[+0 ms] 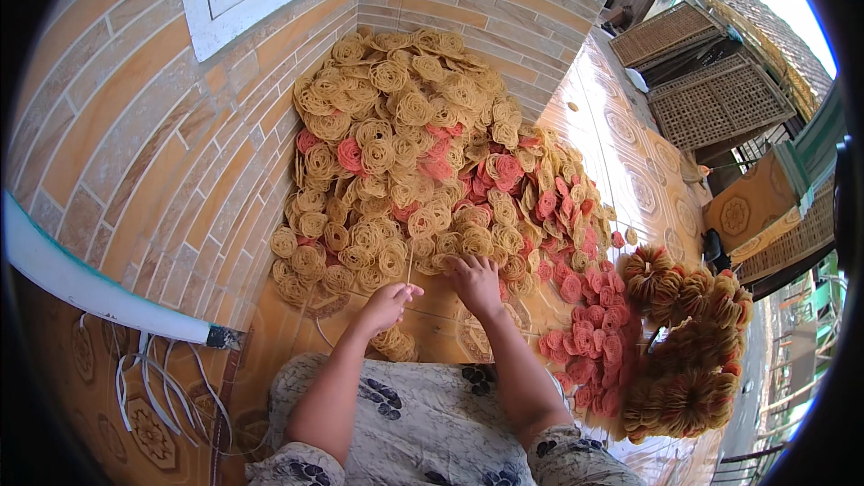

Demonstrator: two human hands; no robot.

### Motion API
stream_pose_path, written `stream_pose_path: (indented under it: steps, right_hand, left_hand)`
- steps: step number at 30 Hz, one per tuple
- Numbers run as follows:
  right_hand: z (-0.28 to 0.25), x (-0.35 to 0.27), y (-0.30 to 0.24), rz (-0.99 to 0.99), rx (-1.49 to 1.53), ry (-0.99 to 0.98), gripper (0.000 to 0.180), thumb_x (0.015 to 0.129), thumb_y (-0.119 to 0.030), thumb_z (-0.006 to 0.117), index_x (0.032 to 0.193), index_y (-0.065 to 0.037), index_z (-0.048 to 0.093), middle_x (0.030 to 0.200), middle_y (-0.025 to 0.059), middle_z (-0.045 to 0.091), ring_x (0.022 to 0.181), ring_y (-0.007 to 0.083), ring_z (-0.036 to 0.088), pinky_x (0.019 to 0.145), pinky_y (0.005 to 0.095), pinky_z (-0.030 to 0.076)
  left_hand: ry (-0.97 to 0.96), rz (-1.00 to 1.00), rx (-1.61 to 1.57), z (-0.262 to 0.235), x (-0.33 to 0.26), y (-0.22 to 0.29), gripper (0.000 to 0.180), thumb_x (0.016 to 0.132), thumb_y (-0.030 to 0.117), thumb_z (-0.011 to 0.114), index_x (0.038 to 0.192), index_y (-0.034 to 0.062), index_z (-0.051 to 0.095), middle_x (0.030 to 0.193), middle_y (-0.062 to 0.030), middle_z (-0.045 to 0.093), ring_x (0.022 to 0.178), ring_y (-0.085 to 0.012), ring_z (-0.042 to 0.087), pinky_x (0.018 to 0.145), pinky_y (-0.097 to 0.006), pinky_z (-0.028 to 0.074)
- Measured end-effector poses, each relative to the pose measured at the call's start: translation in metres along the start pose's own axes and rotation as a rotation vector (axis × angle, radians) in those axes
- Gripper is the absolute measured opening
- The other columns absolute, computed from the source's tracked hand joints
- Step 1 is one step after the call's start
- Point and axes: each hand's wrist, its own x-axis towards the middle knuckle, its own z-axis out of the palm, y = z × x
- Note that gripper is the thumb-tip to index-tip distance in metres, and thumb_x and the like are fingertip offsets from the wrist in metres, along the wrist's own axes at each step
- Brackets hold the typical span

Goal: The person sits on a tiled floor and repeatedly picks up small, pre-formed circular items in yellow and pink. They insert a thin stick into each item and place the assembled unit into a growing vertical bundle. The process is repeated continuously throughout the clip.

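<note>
A big heap of tan, lacy coiled discs (387, 155), which look like dried noodle nests, lies in front of me with some pink coiled discs (508, 171) among them. My left hand (387, 306) is closed in a pinch on a thin pale strip (410, 268) that stands up from its fingers. Below that hand, a small stack of tan discs (394, 342) sits near my lap, partly hidden by my forearm. My right hand (475, 284) reaches to the near edge of the heap, fingers apart and touching the tan discs there; no disc is visibly lifted.
Pink discs (598, 324) spread to my right, beside bundled strings of brown-orange discs (688, 351). A brick-patterned wall (225, 126) borders the heap on the left and back. White straps (157, 378) lie at lower left. Woven racks (715, 99) stand far right.
</note>
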Motion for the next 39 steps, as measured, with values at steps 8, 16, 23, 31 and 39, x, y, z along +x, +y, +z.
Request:
stream_pose_path:
  steps: [8,16,23,31,39]
  right_hand:
    - [-0.022,0.008,0.024,0.732,1.302,-0.246,0.037,0.102,-0.03,0.041,0.112,0.0,0.059,0.1,0.0134,0.068,0.077,0.0148,0.062,0.069,0.0284,0.049]
    - [-0.031,0.008,0.012,0.7,1.379,-0.347,0.038,0.102,-0.03,0.042,0.109,0.002,0.062,0.098,0.0108,0.068,0.079,0.0129,0.061,0.075,0.0274,0.049]
    - [-0.045,0.009,-0.003,0.258,0.853,-0.203,0.041,0.1,-0.035,0.045,0.115,-0.001,0.062,0.105,0.0117,0.068,0.092,0.0156,0.062,0.082,0.03,0.048]
    - [-0.055,0.016,0.015,0.613,1.446,-0.085,0.068,0.1,-0.055,0.021,0.146,-0.005,0.024,0.108,0.0169,0.066,0.092,0.0219,0.065,0.083,0.0334,0.05]
    - [-0.055,0.013,0.011,0.525,1.591,-0.191,0.074,0.097,-0.061,0.017,0.146,-0.006,0.025,0.104,0.0173,0.066,0.087,0.0212,0.064,0.079,0.0353,0.052]
  left_hand:
    - [0.044,0.146,0.267,0.017,0.007,-0.002,0.022,0.093,0.02,0.06,0.107,0.0053,0.069,0.086,-0.0033,0.071,0.063,-0.0052,0.055,0.058,-0.022,0.047]
    - [0.086,0.294,0.413,0.02,0.003,0.001,0.021,0.089,0.022,0.065,0.092,0.0024,0.072,0.078,0.0004,0.071,0.058,-0.0064,0.052,0.056,-0.024,0.042]
    - [0.093,0.222,0.46,0.018,0.006,-0.001,0.022,0.089,0.024,0.065,0.091,0.0035,0.072,0.075,-0.0008,0.07,0.055,-0.0066,0.049,0.054,-0.025,0.04]
    - [0.052,0.225,0.462,0.02,0.0,0.006,0.021,0.088,0.021,0.065,0.096,0.0033,0.072,0.077,-0.0073,0.071,0.065,-0.0122,0.063,0.064,-0.028,0.048]
    - [-0.066,0.244,0.455,0.03,-0.004,0.006,0.018,0.089,0.021,0.064,0.091,0.004,0.071,0.07,-0.0026,0.067,0.059,-0.0068,0.049,0.056,-0.026,0.04]
